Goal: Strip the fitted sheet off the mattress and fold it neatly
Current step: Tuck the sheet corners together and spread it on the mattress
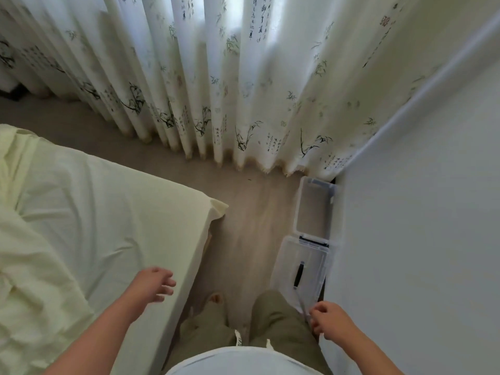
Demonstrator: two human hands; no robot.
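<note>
A pale yellow fitted sheet [108,212] covers the mattress on the left, stretched over the near corner [216,207], which points toward the curtain. Loose bunched fabric of the same colour [32,280] lies on the bed at far left. My left hand [157,282] hovers above the bed's right edge with fingers loosely spread and holds nothing. My right hand [327,318] hangs by my right leg near the wall, fingers loosely curled, holding nothing.
A narrow strip of beige floor [243,239] runs between the bed and the white wall [419,239]. An open clear plastic box [315,204] and its lid [300,269] lie on the floor against the wall. Long printed curtains [216,77] hang ahead.
</note>
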